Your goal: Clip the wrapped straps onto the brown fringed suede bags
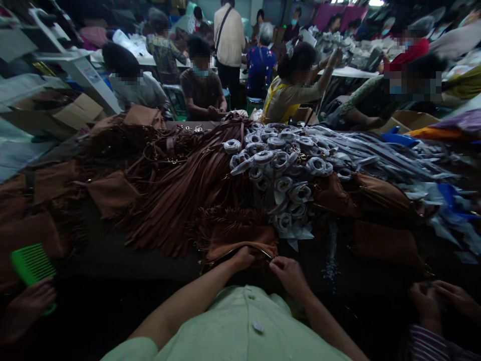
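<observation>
I have a brown fringed pouch (240, 235) in front of me at the near edge of the dark table (112, 263); take it as the centre of the dial, with my body at six o'clock. Its gold zip (263, 252) faces me, and the mouth gapes along it. My left hand (242, 258) reaches in from seven o'clock, fingers bent over into that mouth; the tips are hidden, so I cannot tell how far apart they are or what they grip. My right hand (289, 275) comes from four o'clock, thumb and fingertips drawn together on the pouch at the zip's right end; whether they pinch the pull or the edge, I cannot tell.

Long brown straps (184, 200) fan out between ten and eleven o'clock, and a heap of pale-wrapped coiled straps (280, 160) rises at one. Another brown pouch (112, 193) lies at ten, well apart from mine, and a flatter brown pouch (387, 244) at three. Small shiny metal rings (195, 129) sit at eleven, near the far side.

Just short of nine o'clock, a co-worker's hand (32, 303) holds a green comb (32, 263). Near four, another co-worker's hands (443, 301) are close together above a striped sleeve (428, 343).
</observation>
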A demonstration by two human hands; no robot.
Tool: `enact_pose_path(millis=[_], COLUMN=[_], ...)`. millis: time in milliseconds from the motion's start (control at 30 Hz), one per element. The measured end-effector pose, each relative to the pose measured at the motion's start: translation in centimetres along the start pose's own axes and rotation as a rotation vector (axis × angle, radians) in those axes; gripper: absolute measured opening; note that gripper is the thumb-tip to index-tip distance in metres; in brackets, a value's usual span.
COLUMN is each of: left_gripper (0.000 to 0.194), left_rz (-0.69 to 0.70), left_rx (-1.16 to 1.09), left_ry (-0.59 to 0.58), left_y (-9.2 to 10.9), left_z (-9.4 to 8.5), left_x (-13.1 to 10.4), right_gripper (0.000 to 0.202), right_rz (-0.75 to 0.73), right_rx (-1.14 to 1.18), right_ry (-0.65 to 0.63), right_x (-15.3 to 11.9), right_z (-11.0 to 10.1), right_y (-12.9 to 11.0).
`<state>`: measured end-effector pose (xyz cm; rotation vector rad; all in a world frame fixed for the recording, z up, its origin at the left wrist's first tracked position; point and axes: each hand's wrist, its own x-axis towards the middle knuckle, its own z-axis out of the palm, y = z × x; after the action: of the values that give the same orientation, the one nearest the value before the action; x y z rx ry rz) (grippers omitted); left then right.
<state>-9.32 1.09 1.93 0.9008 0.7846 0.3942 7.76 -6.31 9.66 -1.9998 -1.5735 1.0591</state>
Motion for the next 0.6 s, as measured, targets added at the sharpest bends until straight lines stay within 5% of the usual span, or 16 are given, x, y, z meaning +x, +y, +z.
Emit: enact_pose_path(millis=[133, 600], left_gripper=[0.038, 0.042], left_rz=[-0.003, -0.049], left_rx=[-0.075, -0.105], left_ry=[-0.052, -0.099], left_y=[0.0, 0.0], left_z=[0.0, -0.8], left_x=[-0.2, -0.4], right_gripper=[0.023, 0.025], right_rz=[0.154, 0.330], right_rx=[-0.246, 0.016], right_ry=[0.073, 0.182], right_x=[0.1, 1.3], right_z=[4.1, 5.8], right_y=[-0.9, 0.4])
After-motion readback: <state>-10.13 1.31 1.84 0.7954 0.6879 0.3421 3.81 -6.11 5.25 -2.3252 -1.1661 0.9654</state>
